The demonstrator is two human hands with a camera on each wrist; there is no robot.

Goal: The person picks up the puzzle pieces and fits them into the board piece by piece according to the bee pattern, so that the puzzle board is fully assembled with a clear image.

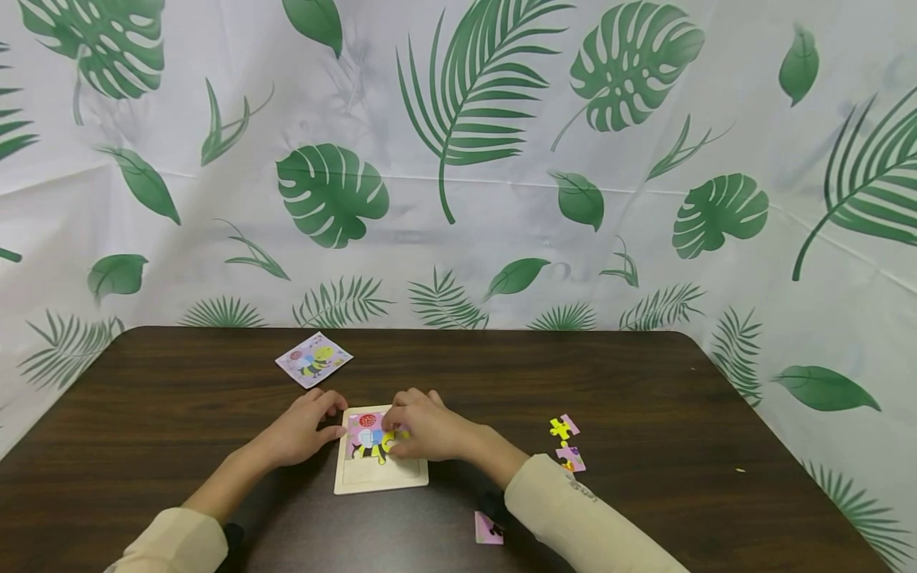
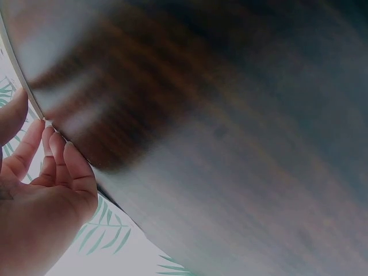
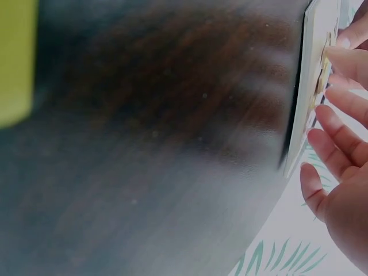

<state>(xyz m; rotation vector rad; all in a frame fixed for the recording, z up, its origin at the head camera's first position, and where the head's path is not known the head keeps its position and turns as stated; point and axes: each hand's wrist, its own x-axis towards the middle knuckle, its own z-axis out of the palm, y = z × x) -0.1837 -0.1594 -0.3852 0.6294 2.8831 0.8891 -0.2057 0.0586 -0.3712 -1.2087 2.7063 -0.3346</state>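
Note:
A wooden puzzle board (image 1: 383,475) lies on the table, its upper part filled with pink, blue, yellow and black bee-picture pieces (image 1: 367,436) and its lower strip bare wood. At the board's left edge, the fingertips and thumb of my left hand (image 1: 297,430) rest in a loose curve; the left wrist view shows the hand (image 2: 52,195) against that edge. My right hand (image 1: 433,428) reaches over the board's upper right, thumb and forefinger around a yellow piece (image 1: 402,435) that they partly hide. In the right wrist view, the other fingers of this hand (image 3: 345,138) are spread loosely.
A bee picture card (image 1: 314,360) lies behind the board, to the left. Loose pieces (image 1: 561,428) lie to the right, one beside the right sleeve, and another pink piece (image 1: 489,528) lies nearer the front. A leaf-print cloth (image 1: 458,239) hangs behind the table.

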